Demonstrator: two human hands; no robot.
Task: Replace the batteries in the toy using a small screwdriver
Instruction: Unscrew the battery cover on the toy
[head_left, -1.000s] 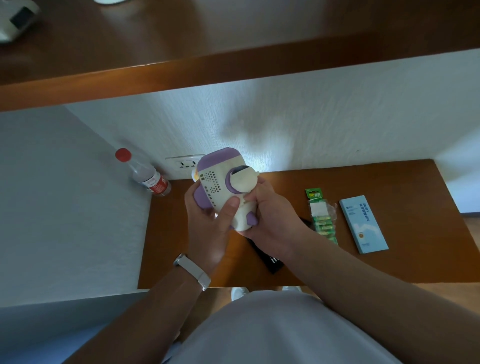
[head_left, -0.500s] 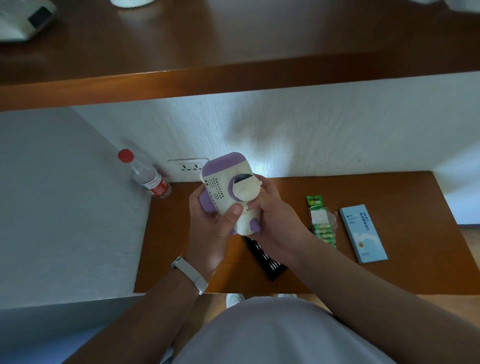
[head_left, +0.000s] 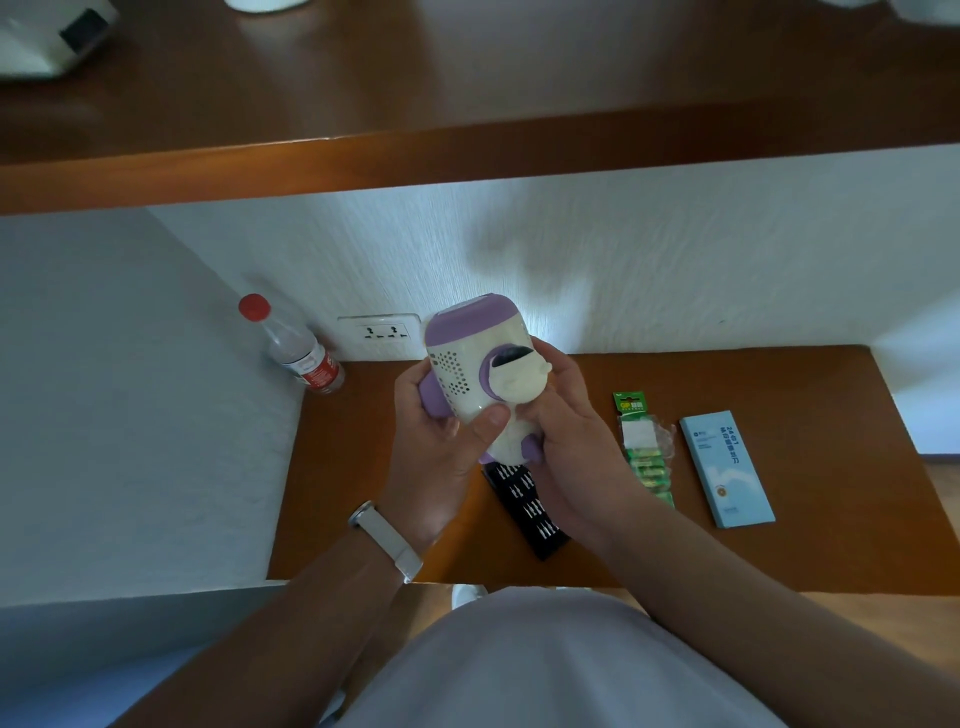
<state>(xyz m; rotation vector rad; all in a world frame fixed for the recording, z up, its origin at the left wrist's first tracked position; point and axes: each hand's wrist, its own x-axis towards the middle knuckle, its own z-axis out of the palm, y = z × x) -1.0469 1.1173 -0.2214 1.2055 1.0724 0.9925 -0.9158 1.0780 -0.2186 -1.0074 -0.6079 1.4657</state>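
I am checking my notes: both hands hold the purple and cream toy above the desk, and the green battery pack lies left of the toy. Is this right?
Not quite. The head view shows the left hand and right hand holding the toy above the desk, but the battery pack lies right of the toy, beside the blue box.

Bare forearms, a wrist strap and pale clothing, as seen from above.
A narrow whitish strap (head_left: 387, 540) with a silvery piece at its upper end is worn round the wrist behind the left hand (head_left: 436, 457). The left forearm (head_left: 291, 613) and the right forearm (head_left: 727, 587) are left uncovered. The body is covered by a plain, smooth garment (head_left: 545, 665) of pale lilac-grey. A white shoe tip (head_left: 469, 594) is glimpsed just beyond the garment's far edge.
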